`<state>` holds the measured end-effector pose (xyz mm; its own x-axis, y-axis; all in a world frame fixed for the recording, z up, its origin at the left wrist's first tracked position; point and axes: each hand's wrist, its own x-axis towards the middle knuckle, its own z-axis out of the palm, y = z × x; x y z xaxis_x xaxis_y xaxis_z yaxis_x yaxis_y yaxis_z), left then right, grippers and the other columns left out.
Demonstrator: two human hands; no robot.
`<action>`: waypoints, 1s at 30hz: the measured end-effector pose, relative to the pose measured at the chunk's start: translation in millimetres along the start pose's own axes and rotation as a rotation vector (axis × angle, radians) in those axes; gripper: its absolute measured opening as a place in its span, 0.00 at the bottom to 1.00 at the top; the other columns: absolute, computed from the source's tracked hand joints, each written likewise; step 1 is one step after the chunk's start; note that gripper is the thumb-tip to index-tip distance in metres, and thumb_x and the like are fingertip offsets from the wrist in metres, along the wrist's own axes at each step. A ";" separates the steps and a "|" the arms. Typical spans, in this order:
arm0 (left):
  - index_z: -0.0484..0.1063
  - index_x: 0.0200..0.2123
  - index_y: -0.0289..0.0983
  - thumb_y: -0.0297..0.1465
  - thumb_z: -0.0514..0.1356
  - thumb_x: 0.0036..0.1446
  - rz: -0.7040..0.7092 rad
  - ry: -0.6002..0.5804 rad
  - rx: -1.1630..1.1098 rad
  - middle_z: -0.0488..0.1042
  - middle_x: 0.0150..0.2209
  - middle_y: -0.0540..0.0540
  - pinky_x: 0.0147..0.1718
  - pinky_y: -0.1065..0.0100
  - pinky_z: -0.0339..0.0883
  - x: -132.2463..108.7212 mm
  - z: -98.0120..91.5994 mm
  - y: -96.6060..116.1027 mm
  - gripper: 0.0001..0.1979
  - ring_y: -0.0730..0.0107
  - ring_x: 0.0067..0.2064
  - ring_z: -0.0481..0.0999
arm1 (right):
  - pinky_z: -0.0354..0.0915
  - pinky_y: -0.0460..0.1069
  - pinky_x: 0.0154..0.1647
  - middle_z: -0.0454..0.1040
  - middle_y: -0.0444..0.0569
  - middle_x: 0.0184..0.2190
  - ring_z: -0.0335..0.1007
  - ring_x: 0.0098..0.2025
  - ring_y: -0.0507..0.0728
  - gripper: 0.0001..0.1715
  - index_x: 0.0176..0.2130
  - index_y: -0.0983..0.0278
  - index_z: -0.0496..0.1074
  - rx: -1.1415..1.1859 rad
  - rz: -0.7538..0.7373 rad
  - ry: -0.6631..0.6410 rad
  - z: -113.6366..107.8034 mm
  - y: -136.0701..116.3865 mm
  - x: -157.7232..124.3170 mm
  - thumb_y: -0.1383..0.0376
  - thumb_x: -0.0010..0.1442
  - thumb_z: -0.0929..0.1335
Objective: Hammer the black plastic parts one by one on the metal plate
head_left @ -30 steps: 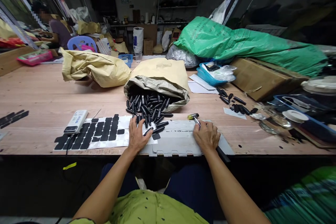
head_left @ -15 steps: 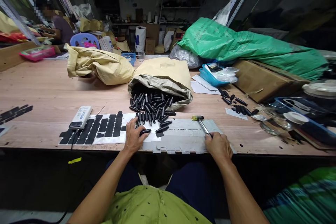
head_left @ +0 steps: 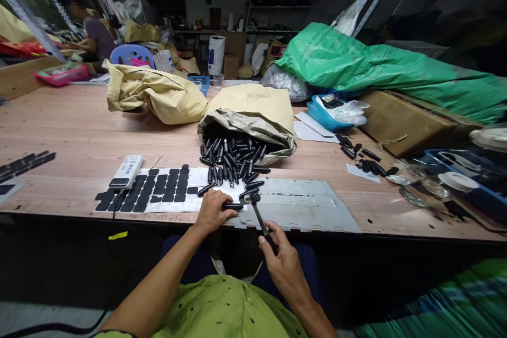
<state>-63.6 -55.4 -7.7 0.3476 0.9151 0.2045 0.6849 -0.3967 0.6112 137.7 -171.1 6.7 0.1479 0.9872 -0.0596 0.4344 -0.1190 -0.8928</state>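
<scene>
My left hand (head_left: 214, 212) rests at the table's front edge, its fingers closed on a black pen-shaped part (head_left: 233, 206) that lies sideways. In my right hand (head_left: 283, 259) is a small hammer (head_left: 258, 214), gripped by its dark handle. The hammer's head is raised just right of the held part, over the edge of a grey board (head_left: 301, 203). Beyond my left hand, a heap of similar black parts (head_left: 229, 161) spills from the mouth of a tan sack (head_left: 253, 100). Left of that hand, rows of black stickers (head_left: 170, 185) lie on a white sheet.
A white device (head_left: 127, 171) with a cable stands on the stickers. A second tan sack (head_left: 158, 95) lies behind. To the right are loose black pieces (head_left: 368, 163), a blue basket (head_left: 328, 116), a cardboard box (head_left: 415, 116) and a green sack (head_left: 376, 68). A person (head_left: 95, 34) sits far left.
My right hand has lifted the hammer off the grey board and brought it left, close to my left hand. My left hand has shifted slightly right with the black part.
</scene>
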 end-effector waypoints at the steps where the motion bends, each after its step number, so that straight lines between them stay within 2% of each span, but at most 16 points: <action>1: 0.79 0.37 0.41 0.38 0.71 0.49 -0.008 -0.001 -0.011 0.77 0.35 0.47 0.44 0.59 0.59 0.1 -0.7 -0.6 0.13 0.58 0.44 0.69 | 0.70 0.51 0.47 0.77 0.53 0.49 0.74 0.51 0.60 0.26 0.56 0.61 0.68 -0.004 -0.001 -0.025 4.5 0.1 -3.2 0.53 0.62 0.63; 5: 0.79 0.34 0.41 0.34 0.70 0.49 -0.030 -0.009 -0.035 0.76 0.33 0.47 0.44 0.59 0.60 0.2 -5.0 -0.8 0.08 0.58 0.43 0.69 | 0.71 0.51 0.45 0.77 0.52 0.49 0.74 0.51 0.61 0.27 0.58 0.60 0.69 -0.018 0.003 -0.064 14.3 0.9 -10.0 0.53 0.64 0.63; 10: 0.80 0.32 0.41 0.33 0.69 0.49 -0.046 -0.005 -0.061 0.75 0.32 0.47 0.43 0.60 0.61 2.1 -6.5 1.4 0.06 0.59 0.43 0.69 | 0.72 0.48 0.40 0.79 0.50 0.43 0.77 0.40 0.57 0.28 0.58 0.60 0.68 -0.077 0.016 -0.069 17.5 -2.5 -10.0 0.52 0.65 0.61; 13: 0.80 0.33 0.41 0.33 0.70 0.49 -0.065 -0.013 -0.059 0.75 0.32 0.47 0.43 0.60 0.60 3.0 -5.9 1.9 0.06 0.59 0.43 0.69 | 0.73 0.48 0.39 0.80 0.49 0.41 0.77 0.37 0.56 0.29 0.59 0.62 0.68 -0.123 0.003 -0.062 19.1 -7.5 -8.5 0.53 0.65 0.60; 15: 0.80 0.32 0.40 0.33 0.70 0.49 -0.075 -0.026 -0.058 0.75 0.32 0.47 0.43 0.60 0.60 3.2 -5.5 1.7 0.06 0.59 0.43 0.68 | 0.73 0.49 0.43 0.79 0.51 0.46 0.78 0.40 0.56 0.29 0.61 0.63 0.67 -0.140 -0.046 -0.050 21.1 -10.2 -8.1 0.55 0.65 0.60; 18: 0.79 0.32 0.40 0.34 0.71 0.48 -0.077 -0.035 -0.075 0.74 0.32 0.47 0.42 0.60 0.59 2.9 -4.6 0.8 0.07 0.59 0.43 0.68 | 0.71 0.50 0.52 0.74 0.52 0.56 0.76 0.50 0.56 0.29 0.62 0.62 0.66 -0.167 -0.159 -0.029 25.6 -10.0 -7.7 0.57 0.66 0.60; 22: 0.80 0.33 0.41 0.32 0.71 0.48 -0.078 -0.022 -0.097 0.74 0.32 0.48 0.43 0.59 0.59 2.4 -3.1 0.1 0.07 0.59 0.43 0.67 | 0.68 0.52 0.59 0.72 0.51 0.58 0.70 0.58 0.57 0.28 0.62 0.62 0.67 -0.213 -0.217 -0.017 30.1 -4.0 -5.4 0.59 0.66 0.59; 26: 0.80 0.32 0.41 0.32 0.71 0.48 -0.082 -0.018 -0.097 0.74 0.32 0.48 0.44 0.59 0.58 2.4 -2.8 0.7 0.07 0.60 0.42 0.67 | 0.68 0.52 0.58 0.72 0.50 0.58 0.70 0.58 0.57 0.28 0.61 0.62 0.68 -0.200 -0.190 -0.029 26.7 -4.2 -3.8 0.58 0.66 0.59; 30: 0.79 0.31 0.40 0.32 0.71 0.48 -0.076 -0.017 -0.089 0.74 0.32 0.48 0.44 0.60 0.58 2.6 -3.1 1.3 0.06 0.60 0.42 0.67 | 0.70 0.52 0.57 0.72 0.52 0.58 0.73 0.55 0.57 0.29 0.62 0.62 0.67 -0.170 -0.178 0.027 20.6 -8.1 -6.0 0.57 0.66 0.60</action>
<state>-63.8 -53.3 -4.0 0.3079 0.9407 0.1422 0.6505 -0.3172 0.6901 115.0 -173.9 5.1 0.0778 0.9913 0.1060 0.5987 0.0385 -0.8001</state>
